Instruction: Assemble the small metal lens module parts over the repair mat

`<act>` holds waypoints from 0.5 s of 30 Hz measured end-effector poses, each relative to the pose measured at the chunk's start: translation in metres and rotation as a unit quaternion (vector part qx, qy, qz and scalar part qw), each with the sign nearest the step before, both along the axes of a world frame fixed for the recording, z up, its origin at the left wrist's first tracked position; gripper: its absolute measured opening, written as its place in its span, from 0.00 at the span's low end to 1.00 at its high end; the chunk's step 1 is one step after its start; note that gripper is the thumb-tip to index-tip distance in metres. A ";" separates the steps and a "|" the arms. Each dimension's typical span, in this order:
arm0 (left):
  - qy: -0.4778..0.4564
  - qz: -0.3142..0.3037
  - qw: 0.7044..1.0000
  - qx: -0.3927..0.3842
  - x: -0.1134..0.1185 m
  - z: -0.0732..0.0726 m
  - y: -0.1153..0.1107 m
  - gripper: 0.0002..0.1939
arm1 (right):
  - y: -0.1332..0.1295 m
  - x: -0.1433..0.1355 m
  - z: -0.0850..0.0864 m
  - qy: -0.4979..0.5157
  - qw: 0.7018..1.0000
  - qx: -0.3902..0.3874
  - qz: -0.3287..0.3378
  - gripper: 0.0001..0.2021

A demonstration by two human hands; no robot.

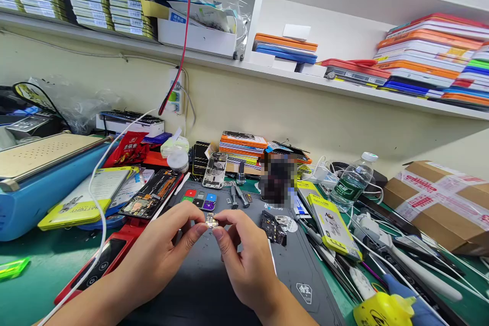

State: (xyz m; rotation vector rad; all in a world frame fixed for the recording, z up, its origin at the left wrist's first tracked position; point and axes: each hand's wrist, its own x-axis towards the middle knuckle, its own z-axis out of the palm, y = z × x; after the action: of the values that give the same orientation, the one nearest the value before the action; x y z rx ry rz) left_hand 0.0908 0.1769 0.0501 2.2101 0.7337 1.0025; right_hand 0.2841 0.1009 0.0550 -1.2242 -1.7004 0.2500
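Observation:
Both hands meet above a dark work mat (298, 275) at the bench's middle. My left hand (160, 254) and my right hand (244, 260) pinch one small metallic phone part (211, 221) between thumbs and fingertips, each from its own side. Just behind the part lies a small tray with coloured squares (198, 198). A small black circuit module (273, 226) rests on the mat to the right of my right hand. An opened phone with its insides showing (151, 196) lies left of the mat.
A blue machine (34, 178) stands at far left, a white cable (97, 214) crossing in front. A red phone (103, 262) lies under my left forearm. Yellow-green packets (334, 224), a water bottle (351, 181), tools and a cardboard box (439, 204) crowd the right. Shelves above hold stacked boxes.

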 end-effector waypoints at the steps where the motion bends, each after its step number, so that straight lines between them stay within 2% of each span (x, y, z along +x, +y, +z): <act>1: -0.001 -0.002 1.000 0.003 0.000 0.001 0.000 0.10 | 0.000 0.000 0.000 0.001 1.000 -0.002 -0.001 0.09; 15: -0.027 -0.024 0.999 0.015 0.000 0.003 -0.003 0.06 | 0.000 -0.002 0.001 0.011 1.000 -0.019 -0.002 0.08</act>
State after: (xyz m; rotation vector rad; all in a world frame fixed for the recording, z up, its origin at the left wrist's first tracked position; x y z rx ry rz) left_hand 0.0905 0.1741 0.0535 2.2077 0.6429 1.0509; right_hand 0.2825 0.1009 0.0563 -1.2472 -1.6814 0.2941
